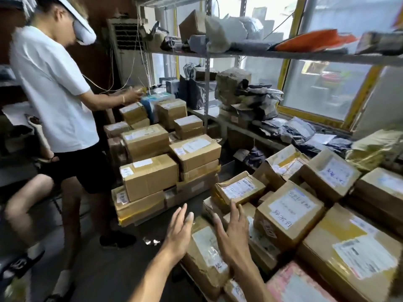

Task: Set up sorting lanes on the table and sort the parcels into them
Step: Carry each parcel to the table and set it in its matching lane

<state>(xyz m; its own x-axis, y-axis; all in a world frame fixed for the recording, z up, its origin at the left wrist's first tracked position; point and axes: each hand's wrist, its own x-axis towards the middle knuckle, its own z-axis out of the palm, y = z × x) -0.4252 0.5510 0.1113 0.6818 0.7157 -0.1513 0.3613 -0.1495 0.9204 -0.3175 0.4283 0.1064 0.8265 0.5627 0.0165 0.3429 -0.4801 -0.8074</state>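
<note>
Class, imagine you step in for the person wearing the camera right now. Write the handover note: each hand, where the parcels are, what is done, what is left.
Left hand: open, fingers straight, holds nothing, in the air beside the near parcels.
Right hand: open, fingers spread, above a crumpled brown cardboard parcel; contact unclear.
Parcels: taped brown cardboard boxes with white labels heaped at right; a second stack of brown boxes ahead, where another person in a white T-shirt works; grey and black mailer bags on the metal shelves.
Done: no sorting lanes visible.
Left: set lanes, sort everything.
</note>
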